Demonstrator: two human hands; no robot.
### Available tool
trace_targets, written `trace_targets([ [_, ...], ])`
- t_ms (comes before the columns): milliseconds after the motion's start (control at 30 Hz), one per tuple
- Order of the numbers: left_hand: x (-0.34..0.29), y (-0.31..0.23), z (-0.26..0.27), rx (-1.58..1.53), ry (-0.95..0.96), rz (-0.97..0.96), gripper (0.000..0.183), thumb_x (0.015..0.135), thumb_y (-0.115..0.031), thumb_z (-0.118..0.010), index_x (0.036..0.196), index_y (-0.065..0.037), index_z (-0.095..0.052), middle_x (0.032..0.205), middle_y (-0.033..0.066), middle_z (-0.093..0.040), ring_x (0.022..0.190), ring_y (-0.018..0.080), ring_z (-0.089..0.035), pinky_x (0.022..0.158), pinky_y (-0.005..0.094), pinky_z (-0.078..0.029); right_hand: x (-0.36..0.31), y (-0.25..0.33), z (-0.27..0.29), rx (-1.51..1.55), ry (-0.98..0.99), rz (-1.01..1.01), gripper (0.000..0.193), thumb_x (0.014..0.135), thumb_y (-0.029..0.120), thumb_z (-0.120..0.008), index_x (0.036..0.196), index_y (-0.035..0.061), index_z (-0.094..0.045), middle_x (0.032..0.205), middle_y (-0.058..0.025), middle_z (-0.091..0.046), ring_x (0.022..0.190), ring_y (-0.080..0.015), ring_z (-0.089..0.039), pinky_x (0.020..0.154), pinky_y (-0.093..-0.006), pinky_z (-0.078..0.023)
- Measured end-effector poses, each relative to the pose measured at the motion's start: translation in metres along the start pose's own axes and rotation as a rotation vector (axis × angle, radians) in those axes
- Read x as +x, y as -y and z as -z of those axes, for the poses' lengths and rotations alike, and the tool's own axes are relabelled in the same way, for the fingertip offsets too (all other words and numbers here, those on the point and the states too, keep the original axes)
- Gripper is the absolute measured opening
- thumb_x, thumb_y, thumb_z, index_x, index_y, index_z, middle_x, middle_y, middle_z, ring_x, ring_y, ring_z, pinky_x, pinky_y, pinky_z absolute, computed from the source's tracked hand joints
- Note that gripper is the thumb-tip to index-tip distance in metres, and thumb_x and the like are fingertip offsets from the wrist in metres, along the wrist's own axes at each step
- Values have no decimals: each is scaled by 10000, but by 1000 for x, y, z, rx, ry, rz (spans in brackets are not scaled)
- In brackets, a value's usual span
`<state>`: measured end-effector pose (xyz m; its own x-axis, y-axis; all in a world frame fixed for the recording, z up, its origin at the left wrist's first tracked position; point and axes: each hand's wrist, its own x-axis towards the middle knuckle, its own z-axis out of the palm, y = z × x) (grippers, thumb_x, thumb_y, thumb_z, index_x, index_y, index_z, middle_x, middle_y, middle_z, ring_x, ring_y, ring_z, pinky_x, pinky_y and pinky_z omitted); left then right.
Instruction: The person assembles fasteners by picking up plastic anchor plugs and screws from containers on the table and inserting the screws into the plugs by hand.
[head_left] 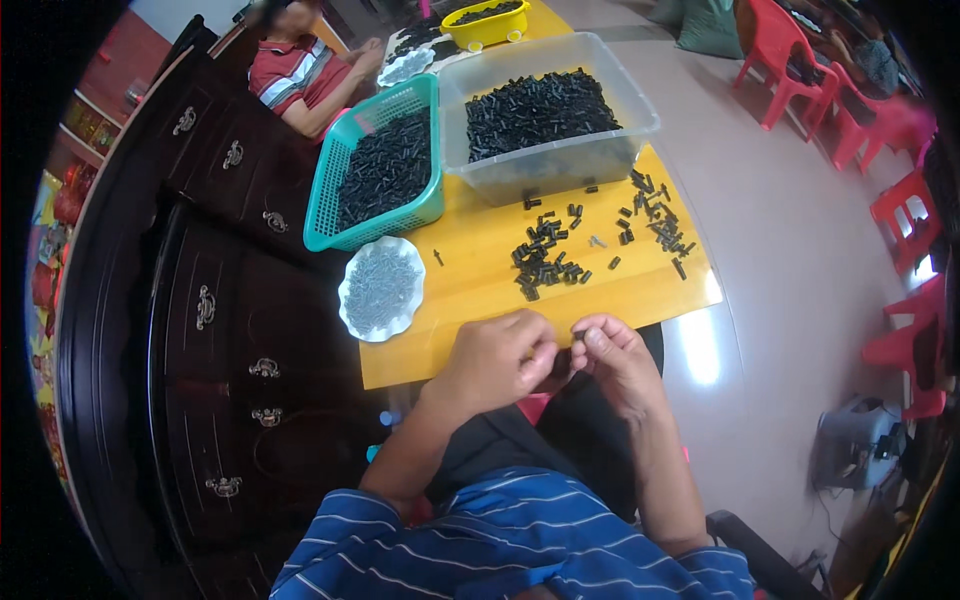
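At the table's near edge, my right hand point(618, 362) pinches a small black tube point(580, 336) between thumb and fingertips. Close beside it, my left hand point(503, 352) is closed with curled fingers; what they hold, if anything, is hidden. Beyond my hands lies a loose pile of short black tubes point(545, 255). More black pieces point(665, 225) are scattered near the table's right edge. A white scalloped dish point(350, 290) full of small silvery screw-like parts stands left of the pile. One dark screw-like piece point(438, 257) lies alone by the dish.
Behind stand a teal basket point(320, 205) and a translucent bin point(540, 172), both holding black tubes, on the yellow table point(450, 340). Dark drawers point(250, 320) line the left. Another person point(305, 75) sits at the far left. Red chairs point(785, 65) stand at right.
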<state>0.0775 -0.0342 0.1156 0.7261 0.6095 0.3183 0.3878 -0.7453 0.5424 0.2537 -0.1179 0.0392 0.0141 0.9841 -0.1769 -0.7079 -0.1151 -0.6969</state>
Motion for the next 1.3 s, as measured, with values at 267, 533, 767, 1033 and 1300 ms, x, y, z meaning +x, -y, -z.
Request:
trace_targets([
  [267, -2, 80, -20, 73, -179, 186, 53, 866, -48, -680, 891, -5, -663, 770, 132, -660, 613, 243, -627, 585, 339, -490, 1, 2, 8, 271, 15, 9, 167, 991, 182, -648, 1118, 73, -653, 922, -12, -667, 780, -103, -630, 769, -255, -524],
  [533, 0, 105, -47, 205, -211, 112, 63, 860, -84, -702, 899, -42, -677, 905, 113, -693, 862, 329, -656, 759, 422, -532, 2, 5, 8, 333, -8, 14, 170, 982, 165, -659, 1128, 78, -643, 939, -23, -668, 776, -109, -628, 770, -268, -529],
  [767, 1, 105, -45, 185, -201, 102, 68, 853, -78, -709, 909, -41, -700, 904, 109, -692, 869, 325, -653, 768, 410, -533, 2, 4, 11, 363, 16, 9, 177, 980, 163, -660, 1136, 82, -636, 948, -31, -668, 779, -115, -626, 769, -276, -529],
  [1033, 27, 121, -27, -5, -221, 209, 93, 879, -48, -690, 950, 6, -716, 852, 121, -705, 717, 202, -674, 659, 306, -528, 3, 6, 13, 367, 4, 12, 171, 980, 161, -660, 1131, 82, -637, 950, -30, -666, 776, -115, -624, 769, -276, -530],
  [1300, 99, 148, -36, 39, -254, 137, 128, 854, -86, -720, 960, -15, -722, 800, 107, -709, 661, 187, -661, 645, 308, -528, 2, 8, 12, 370, 11, 16, 166, 984, 154, -656, 1129, 75, -638, 959, -29, -666, 803, -102, -633, 774, -256, -539],
])
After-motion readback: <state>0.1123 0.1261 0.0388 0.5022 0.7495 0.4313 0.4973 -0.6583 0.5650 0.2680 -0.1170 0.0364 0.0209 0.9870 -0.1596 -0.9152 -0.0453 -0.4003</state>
